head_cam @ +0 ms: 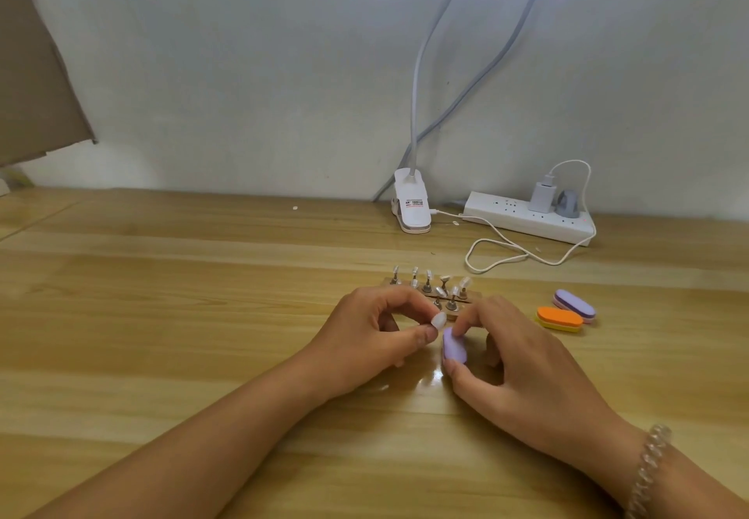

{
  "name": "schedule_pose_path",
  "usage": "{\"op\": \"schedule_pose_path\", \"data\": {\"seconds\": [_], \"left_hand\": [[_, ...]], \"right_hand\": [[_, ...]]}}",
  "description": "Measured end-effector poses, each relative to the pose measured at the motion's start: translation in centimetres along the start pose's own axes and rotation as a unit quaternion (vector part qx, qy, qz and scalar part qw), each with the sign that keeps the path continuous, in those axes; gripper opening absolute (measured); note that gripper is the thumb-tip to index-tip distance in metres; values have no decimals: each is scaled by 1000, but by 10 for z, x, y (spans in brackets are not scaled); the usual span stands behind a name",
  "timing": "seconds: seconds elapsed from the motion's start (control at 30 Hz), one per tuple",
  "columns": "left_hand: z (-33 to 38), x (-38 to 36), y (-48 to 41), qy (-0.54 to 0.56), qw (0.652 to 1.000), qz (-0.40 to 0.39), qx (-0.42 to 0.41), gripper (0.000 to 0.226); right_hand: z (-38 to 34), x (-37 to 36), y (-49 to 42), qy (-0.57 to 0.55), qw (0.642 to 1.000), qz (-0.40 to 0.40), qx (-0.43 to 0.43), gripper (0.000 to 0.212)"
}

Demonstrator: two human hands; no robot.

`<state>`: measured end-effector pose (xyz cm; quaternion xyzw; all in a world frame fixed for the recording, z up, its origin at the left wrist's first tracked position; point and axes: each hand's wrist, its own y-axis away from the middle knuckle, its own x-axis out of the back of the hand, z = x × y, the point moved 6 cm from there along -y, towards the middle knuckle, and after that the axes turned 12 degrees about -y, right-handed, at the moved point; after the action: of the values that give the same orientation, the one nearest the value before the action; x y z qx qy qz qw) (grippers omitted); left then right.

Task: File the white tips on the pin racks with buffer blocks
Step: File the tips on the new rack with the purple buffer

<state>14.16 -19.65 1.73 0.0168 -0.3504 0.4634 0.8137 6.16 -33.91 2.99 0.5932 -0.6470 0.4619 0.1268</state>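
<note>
A white tip (438, 320) is pinched between thumb and forefinger of the left hand (377, 340), just beside the lilac buffer block (454, 347) that the right hand (523, 364) grips by its ends. The pin racks (429, 289) stand at twelve o'clock from the hands, holding more tips. At three o'clock an orange block (559, 318) and a purple block (574, 306) lie touching on the wooden table (162, 316); a power strip (523, 220) sits at one o'clock.

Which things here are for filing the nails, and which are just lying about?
For the job: small white nail tip in the left hand; lilac oval buffer block in the right hand; wooden pin rack; spare purple block; spare orange block.
Lying about: white clip lamp; white power strip; white charger plug.
</note>
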Motion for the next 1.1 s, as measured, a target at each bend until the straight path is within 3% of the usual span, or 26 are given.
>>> {"op": "schedule_pose_path", "data": {"seconds": [0.23,0.37,0.47,0.6,0.73,0.83,0.93,1.1], "left_hand": [[0,-2,-1,18,1000,-14,5,5],[3,-3,0,-12,1000,-19,-17,18],[4,-3,0,-19,999,-22,-15,18],[5,-3,1,-29,999,-31,-23,26],[3,-3,0,-7,1000,-21,-19,5],[1,-3,0,8,1000,-17,-17,8],[0,-3,0,-4,999,-25,-19,16],[0,-3,-1,-7,1000,-18,-18,6]], "right_hand": [[3,19,-4,-113,984,141,-9,34],[-6,8,-4,-131,988,78,22,30],[0,10,-6,-143,986,88,-3,39],[-12,3,-4,-114,991,51,41,31],[3,8,-8,-137,987,85,-15,33],[1,10,-7,-110,988,105,-1,31],[-13,2,-3,-50,995,63,55,37],[-2,10,-6,-86,992,97,10,41]]}}
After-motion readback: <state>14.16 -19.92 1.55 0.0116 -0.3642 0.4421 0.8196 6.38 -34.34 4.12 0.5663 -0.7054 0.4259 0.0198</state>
